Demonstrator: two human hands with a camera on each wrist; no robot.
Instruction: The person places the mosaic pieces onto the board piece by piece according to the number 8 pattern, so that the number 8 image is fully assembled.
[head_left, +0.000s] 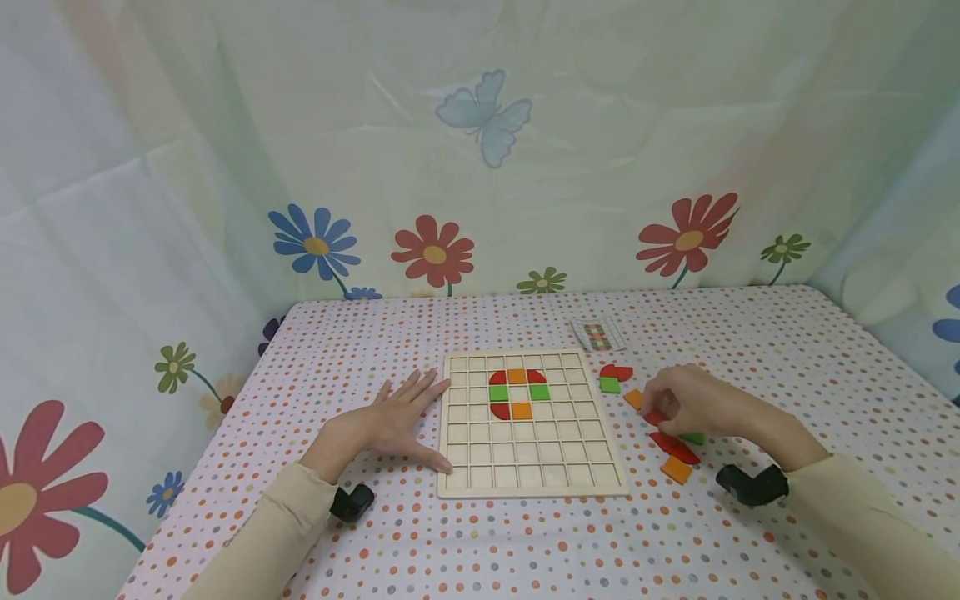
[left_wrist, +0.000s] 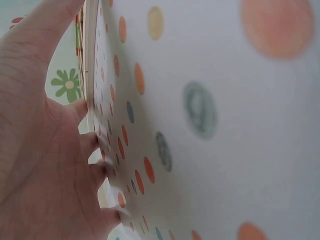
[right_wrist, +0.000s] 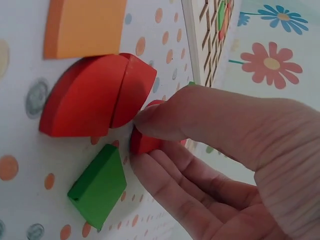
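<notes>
From here I see the right hand (head_left: 693, 404) pinching a red tile (right_wrist: 145, 143) among loose tiles (head_left: 677, 469), right of the wooden grid board (head_left: 527, 453), whose left edge the outspread left hand (head_left: 393, 422) touches.

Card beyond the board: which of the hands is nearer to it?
Right. The right hand is to the right of the card and closer to the person, pinching a red piece; the left hand is across the board, at its left edge.
</notes>
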